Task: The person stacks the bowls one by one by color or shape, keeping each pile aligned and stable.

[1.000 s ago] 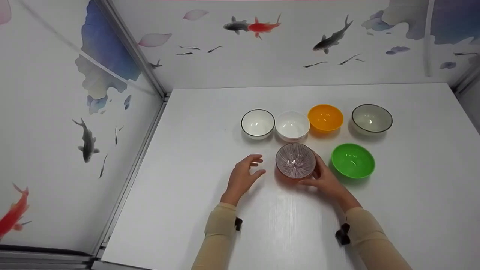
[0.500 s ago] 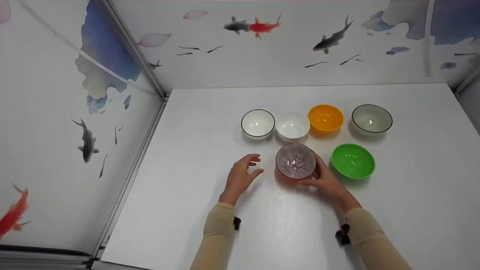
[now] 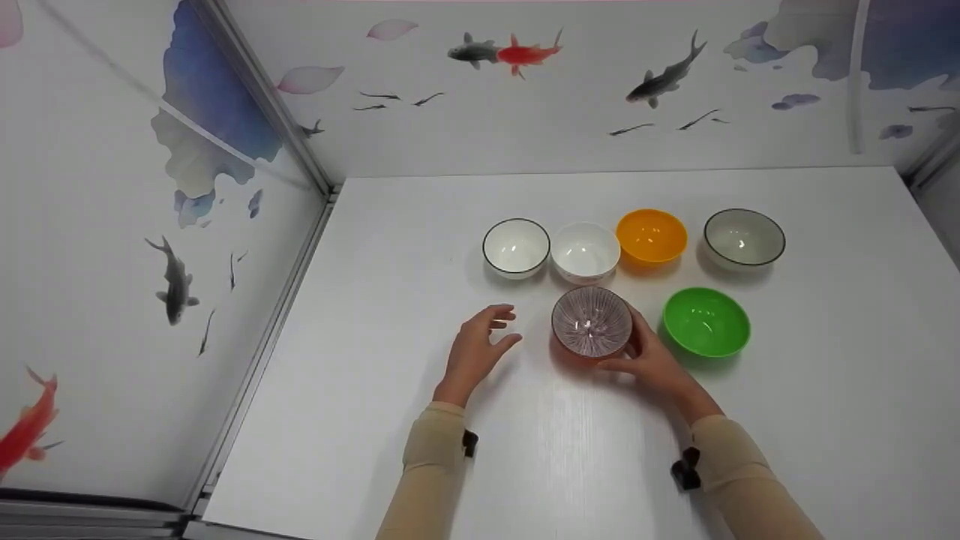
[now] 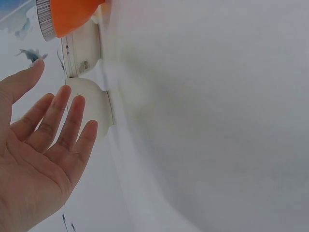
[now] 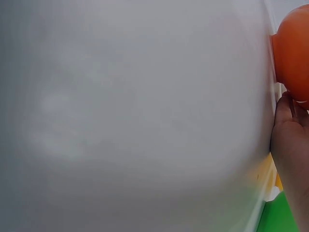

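Note:
A bowl (image 3: pixel 592 322) with a purple-striped inside and an orange outside stands upright on the white table. My right hand (image 3: pixel 660 367) cups its right side, thumb toward the front and fingers behind. In the right wrist view, the fingers meet the lower wall of the orange bowl (image 5: pixel 295 53). To the left of it, my left hand (image 3: pixel 472 352) is held apart from the bowl with nothing in it. The left wrist view shows that hand's (image 4: pixel 43 159) palm, its fingers spread and relaxed.
Behind the striped bowl stand a black-rimmed white bowl (image 3: pixel 516 247), a plain white bowl (image 3: pixel 585 253), a yellow-orange bowl (image 3: pixel 651 237) and a grey-white bowl (image 3: pixel 742 238). A green bowl (image 3: pixel 706 322) is right of my right hand. Fish-patterned walls (image 3: pixel 570 142) border the table.
My left hand has drifted slightly left, away from the striped bowl. The right hand and every bowl have kept their places.

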A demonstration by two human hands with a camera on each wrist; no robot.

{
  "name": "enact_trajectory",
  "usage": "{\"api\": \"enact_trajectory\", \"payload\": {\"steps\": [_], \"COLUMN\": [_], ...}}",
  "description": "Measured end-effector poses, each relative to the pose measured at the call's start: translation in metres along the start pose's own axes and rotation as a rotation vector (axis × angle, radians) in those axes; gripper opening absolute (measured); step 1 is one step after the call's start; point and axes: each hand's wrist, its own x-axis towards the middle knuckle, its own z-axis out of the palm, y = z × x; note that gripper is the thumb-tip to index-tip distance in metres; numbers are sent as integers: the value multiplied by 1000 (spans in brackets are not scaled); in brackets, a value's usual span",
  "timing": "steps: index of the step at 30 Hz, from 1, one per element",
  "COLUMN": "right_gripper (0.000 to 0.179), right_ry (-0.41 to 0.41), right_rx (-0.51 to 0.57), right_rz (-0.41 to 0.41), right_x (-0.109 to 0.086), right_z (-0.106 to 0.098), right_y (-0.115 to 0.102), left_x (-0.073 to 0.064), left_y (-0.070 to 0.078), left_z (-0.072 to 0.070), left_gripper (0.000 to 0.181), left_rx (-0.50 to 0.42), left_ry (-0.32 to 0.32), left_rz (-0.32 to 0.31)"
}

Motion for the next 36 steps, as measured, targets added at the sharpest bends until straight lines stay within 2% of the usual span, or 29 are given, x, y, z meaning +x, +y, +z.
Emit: {"api": "enact_trajectory", "payload": {"steps": [16,23,36], "right_gripper": [118,117,119], "right_ry": [14,9,5], "right_rx": [2,-8,-6], "right_rz": [-1,-11,-16], "right_x": [-1,0,1], "right_z": [-1,-1,-1], "right_y": [0,0,3], "left_x": [7,11,18], "left_y": [0,3,12], "left_z": [-6,-9,-17], "left_gripper": [46,47,47], "left_rx": [20,31,41], "left_ry": [19,10,16], "left_rz": [27,7,7]}}
